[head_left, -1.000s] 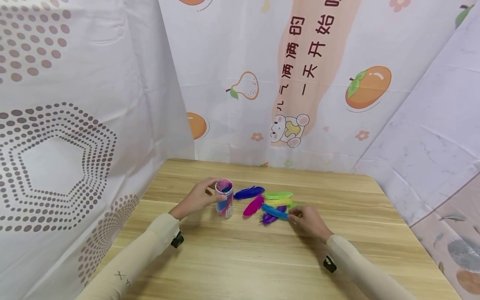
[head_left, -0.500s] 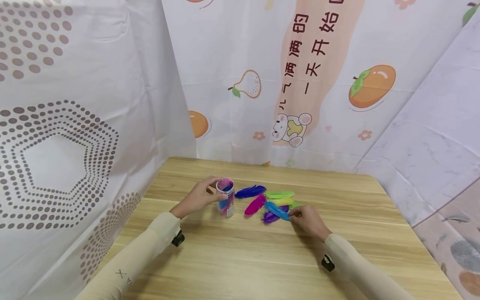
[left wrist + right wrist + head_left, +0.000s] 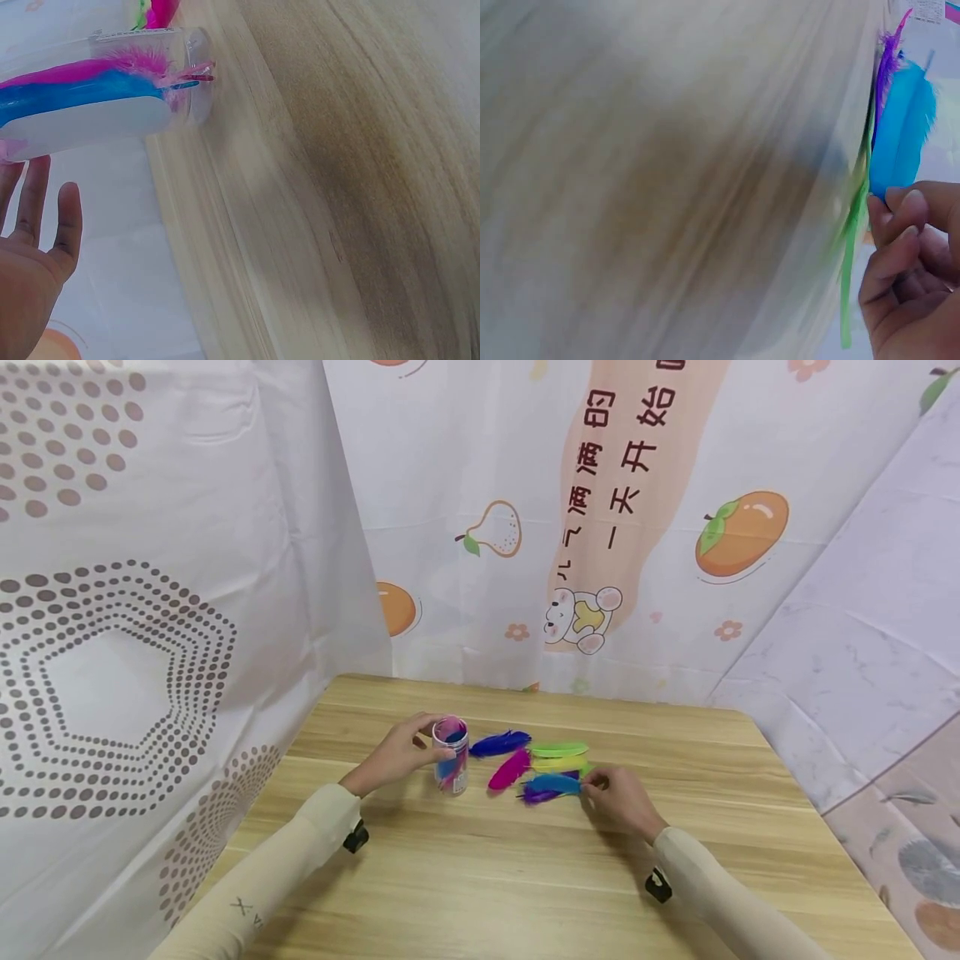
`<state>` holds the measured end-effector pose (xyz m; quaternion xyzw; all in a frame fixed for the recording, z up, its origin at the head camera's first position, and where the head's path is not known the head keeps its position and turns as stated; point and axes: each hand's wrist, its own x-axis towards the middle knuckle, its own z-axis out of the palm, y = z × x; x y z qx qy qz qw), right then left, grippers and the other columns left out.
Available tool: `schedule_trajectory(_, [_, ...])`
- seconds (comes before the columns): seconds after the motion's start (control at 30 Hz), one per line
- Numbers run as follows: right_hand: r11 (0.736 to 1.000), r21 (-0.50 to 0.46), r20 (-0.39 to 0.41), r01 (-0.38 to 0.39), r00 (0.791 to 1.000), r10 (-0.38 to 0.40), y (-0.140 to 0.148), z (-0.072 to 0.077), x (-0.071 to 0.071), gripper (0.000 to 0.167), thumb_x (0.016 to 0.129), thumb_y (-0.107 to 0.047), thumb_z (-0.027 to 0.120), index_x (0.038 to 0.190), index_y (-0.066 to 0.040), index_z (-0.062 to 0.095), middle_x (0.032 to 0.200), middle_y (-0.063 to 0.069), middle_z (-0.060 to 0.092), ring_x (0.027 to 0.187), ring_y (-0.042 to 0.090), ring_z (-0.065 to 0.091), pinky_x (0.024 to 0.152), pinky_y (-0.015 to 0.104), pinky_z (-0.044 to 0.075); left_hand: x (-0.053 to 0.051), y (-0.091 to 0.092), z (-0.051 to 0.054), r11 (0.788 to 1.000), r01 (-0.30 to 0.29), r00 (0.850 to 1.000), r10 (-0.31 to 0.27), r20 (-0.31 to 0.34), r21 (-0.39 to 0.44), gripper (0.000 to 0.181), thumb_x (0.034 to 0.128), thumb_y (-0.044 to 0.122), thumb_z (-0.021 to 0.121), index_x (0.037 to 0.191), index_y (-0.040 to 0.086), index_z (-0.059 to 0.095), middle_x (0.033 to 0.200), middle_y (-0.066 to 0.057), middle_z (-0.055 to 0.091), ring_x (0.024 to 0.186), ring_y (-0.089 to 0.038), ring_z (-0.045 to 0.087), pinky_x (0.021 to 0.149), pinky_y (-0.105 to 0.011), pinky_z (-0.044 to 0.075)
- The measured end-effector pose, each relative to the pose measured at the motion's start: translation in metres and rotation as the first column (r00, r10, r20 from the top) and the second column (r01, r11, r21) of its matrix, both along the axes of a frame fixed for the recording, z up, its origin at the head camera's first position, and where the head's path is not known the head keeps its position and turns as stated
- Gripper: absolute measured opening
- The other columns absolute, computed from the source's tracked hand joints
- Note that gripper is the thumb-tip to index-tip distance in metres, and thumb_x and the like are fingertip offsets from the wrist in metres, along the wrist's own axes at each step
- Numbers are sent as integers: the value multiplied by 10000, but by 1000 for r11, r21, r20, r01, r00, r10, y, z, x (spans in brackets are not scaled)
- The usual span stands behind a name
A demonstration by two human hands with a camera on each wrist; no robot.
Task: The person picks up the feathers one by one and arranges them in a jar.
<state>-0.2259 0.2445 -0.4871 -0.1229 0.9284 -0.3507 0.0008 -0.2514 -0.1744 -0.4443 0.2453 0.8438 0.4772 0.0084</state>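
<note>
A clear jar with pink and blue feathers inside stands upright at the left of the feather group; the left hand grips it near its top from the left. The left wrist view shows the jar above the left hand's fingers. Between thumb and fingertips the right hand pinches one end of a light blue feather. That feather stands up from the right hand in the right wrist view, beside a purple feather and a green one.
On the wooden table lie a dark blue feather, a magenta feather, a light green feather and a yellow feather. Printed cloths hang behind the table and at both sides.
The light blue feather has turned in the right hand, its free end now lying over the purple feather. The right hand has shifted slightly; the left hand keeps its grip on the jar.
</note>
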Motion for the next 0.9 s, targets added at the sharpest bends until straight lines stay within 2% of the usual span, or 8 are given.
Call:
schedule_trajectory(0.4, [999, 45, -62, -19, 998, 22, 5, 9, -4, 104, 936, -93, 757, 1022, -51, 798, 1068, 96, 756, 773, 127, 608, 608, 273, 497, -1, -3, -3, 1000, -2, 1000, 2, 9, 20, 551, 921, 402, 788, 1416, 263, 590, 1239, 49, 634, 1109, -200, 561, 966, -494, 484])
schedule_trajectory(0.53, [998, 61, -102, -30, 994, 36, 5, 10, -6, 69, 940, -125, 764, 981, -83, 799, 988, 45, 754, 757, 114, 597, 621, 271, 488, 0, -3, -4, 1000, -10, 1000, 10, 6, 8, 553, 916, 417, 789, 1411, 271, 591, 1230, 73, 634, 1106, -175, 564, 965, -469, 495])
schedule_trajectory(0.67, [999, 37, -107, -30, 994, 33, 4, 14, -6, 47, 946, -159, 763, 959, -124, 792, 916, -15, 744, 725, 120, 590, 610, 275, 489, 0, -3, -4, 1000, -7, 1000, 7, -1, 5, 559, 916, 426, 787, 1415, 274, 586, 1231, 81, 634, 1108, -171, 564, 962, -460, 497])
schedule_trajectory(0.9, [999, 9, -103, -33, 994, 33, 3, 24, -7, 73, 960, -181, 749, 975, -118, 784, 898, 30, 751, 676, 135, 565, 561, 267, 461, 1, -3, -2, 1000, -4, 1000, 4, -5, 3, 566, 917, 422, 787, 1423, 273, 582, 1243, 77, 632, 1113, -177, 565, 966, -474, 496])
